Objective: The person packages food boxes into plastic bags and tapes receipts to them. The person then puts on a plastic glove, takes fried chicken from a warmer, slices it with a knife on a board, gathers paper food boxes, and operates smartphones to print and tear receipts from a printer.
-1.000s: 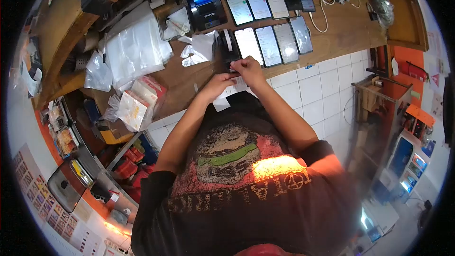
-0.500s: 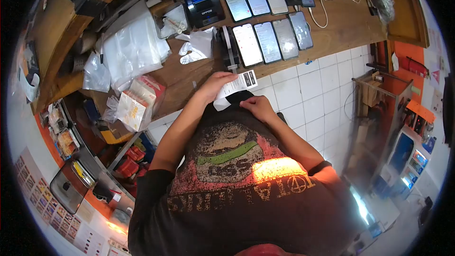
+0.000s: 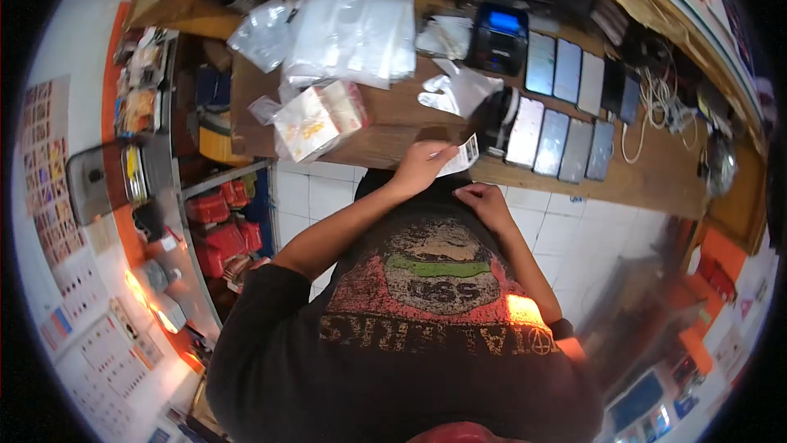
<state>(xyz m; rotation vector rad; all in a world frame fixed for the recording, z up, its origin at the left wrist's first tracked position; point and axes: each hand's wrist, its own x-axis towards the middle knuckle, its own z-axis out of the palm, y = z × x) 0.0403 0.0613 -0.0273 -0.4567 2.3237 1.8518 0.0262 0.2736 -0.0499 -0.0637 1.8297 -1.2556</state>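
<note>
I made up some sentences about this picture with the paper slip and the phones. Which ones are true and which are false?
1. The left hand holds a white paper slip. True.
2. The right hand grips a phone. False: it is by the person's shirt, holding no phone.
3. Phones lie in rows on the wooden counter. True.
4. The little printer has a red top. False: its top is blue.
5. Clear plastic bags are piled on the counter. True.
</note>
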